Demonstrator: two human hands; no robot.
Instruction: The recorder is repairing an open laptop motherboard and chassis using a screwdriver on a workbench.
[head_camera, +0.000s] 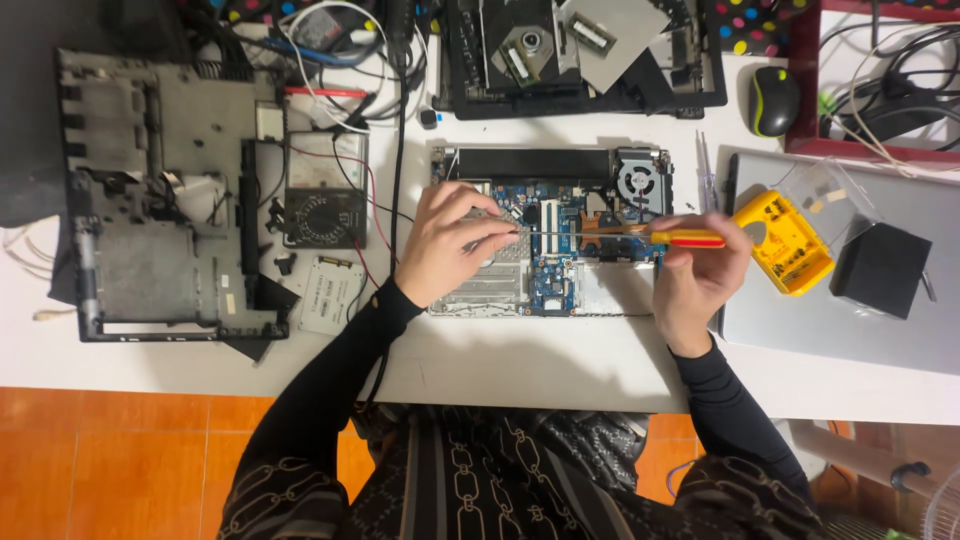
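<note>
The opened laptop (555, 235) lies between both hands. The right hand (700, 275) grips a screwdriver (640, 236), shaft laid across the board toward the left hand (450, 245), whose fingertips pinch its tip. A yellow case (785, 240) sits just right.

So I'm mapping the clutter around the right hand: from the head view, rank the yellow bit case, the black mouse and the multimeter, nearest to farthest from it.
From the right hand, which holds the screwdriver:
1. Yellow bit case, just to its right on the closed laptop.
2. Black mouse, farther up the table, slightly right.
3. Multimeter, far across to the left, beyond the left hand.
</note>
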